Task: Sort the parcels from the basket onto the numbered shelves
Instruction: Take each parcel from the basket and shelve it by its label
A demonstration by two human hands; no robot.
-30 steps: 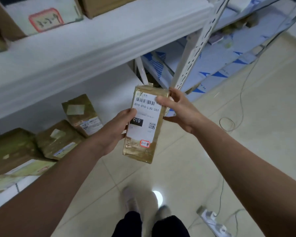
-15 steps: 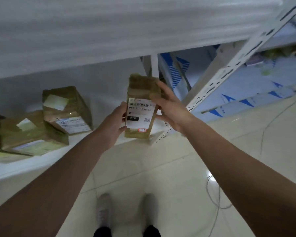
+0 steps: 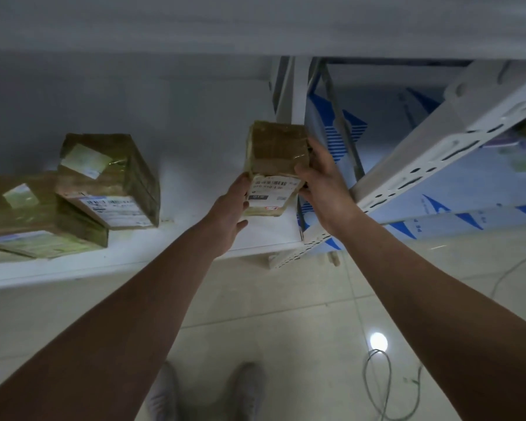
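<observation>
A brown taped parcel (image 3: 275, 153) with a white barcode label on its near face stands over the right end of the low white shelf (image 3: 195, 256). My left hand (image 3: 230, 209) holds its left side, thumb on the label edge. Around its right side curl the fingers of my right hand (image 3: 322, 183). Whether the parcel's base touches the shelf is hidden.
Two other brown parcels (image 3: 110, 180) (image 3: 37, 217) lie on the shelf's left part. A white perforated upright (image 3: 431, 153) slants just right of my right hand. The upper shelf (image 3: 255, 22) overhangs. Cables (image 3: 380, 387) lie on the tiled floor by my feet.
The parcel went from held in front of the shelf, label toward me, forward and down onto the lower shelf's right end. Both hands moved with it and the view tilted lower.
</observation>
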